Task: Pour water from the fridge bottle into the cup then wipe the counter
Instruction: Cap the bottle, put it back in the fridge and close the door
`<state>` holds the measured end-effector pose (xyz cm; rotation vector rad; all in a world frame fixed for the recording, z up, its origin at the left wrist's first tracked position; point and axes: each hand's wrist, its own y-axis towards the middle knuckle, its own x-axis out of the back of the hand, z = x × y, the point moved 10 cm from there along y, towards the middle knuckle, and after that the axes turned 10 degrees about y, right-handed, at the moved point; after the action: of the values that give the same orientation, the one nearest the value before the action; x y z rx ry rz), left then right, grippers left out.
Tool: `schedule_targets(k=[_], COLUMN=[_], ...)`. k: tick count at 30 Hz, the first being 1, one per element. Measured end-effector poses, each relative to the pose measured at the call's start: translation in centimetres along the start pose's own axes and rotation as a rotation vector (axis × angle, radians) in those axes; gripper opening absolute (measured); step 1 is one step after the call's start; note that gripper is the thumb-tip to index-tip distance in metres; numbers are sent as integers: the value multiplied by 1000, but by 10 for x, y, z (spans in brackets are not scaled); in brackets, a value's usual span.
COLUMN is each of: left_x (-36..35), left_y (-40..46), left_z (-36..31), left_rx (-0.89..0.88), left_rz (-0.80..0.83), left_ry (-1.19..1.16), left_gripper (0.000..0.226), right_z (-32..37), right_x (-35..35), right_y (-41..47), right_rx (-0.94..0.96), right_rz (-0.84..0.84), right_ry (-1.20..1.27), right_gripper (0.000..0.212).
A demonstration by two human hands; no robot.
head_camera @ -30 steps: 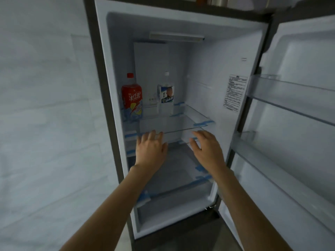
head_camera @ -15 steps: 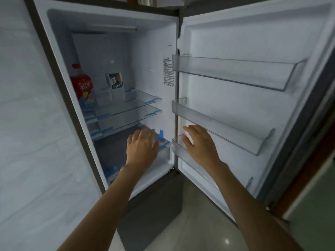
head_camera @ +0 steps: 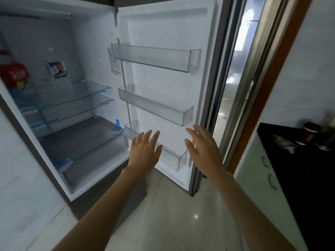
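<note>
Fridge (head_camera: pixel 101 29) open, I've got both hands out in front of its door, holding nothing.

Left hand (head_camera: pixel 144 151) and right hand (head_camera: pixel 204 151): fingers straight and spread, before the lowest door bin (head_camera: pixel 179 160). Red-label bottle (head_camera: pixel 15 77) stands on the fridge's upper shelf, far left; carton (head_camera: pixel 57 69) beside it. Dark cup (head_camera: pixel 310 133) on black tabletop (head_camera: pixel 299 178), right of the fridge.

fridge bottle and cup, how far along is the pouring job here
Done: only the fridge door stands open. In hand: nothing; the left hand and right hand are both open and empty in front of the door shelves. Left: the red-labelled bottle sits on its fridge shelf, the cup waits on the black counter, so fetching, pouring and wiping remain.
</note>
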<state>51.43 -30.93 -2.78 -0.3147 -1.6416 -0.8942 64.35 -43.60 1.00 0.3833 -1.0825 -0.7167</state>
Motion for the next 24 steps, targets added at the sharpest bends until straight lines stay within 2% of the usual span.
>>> schedule_targets(k=[4,7,10,17,24], left_x=[1,10,13,9,14], left_y=[13,31,53,88,89], left_z=[-41,-62,-76,-81,-77], left_rx=[-65,-115,-162,-210,-262], left_rz=[-12,-58,-86,-165,-311], left_ry=[-30,-40,-24,25,43], left_gripper=[58,58,58,60,58], right_z=[-34,-60,-80,-96,-99], right_x=[36,45,45,40,31], right_y=[-10,-3,12,74,114], right_rx=[-65,-123,-142,-195,-122], right_rz=[-23,36,91,115,73], right_ry=[-55,-123,-196,-271,-251], right_gripper=[53,65,62,73,79])
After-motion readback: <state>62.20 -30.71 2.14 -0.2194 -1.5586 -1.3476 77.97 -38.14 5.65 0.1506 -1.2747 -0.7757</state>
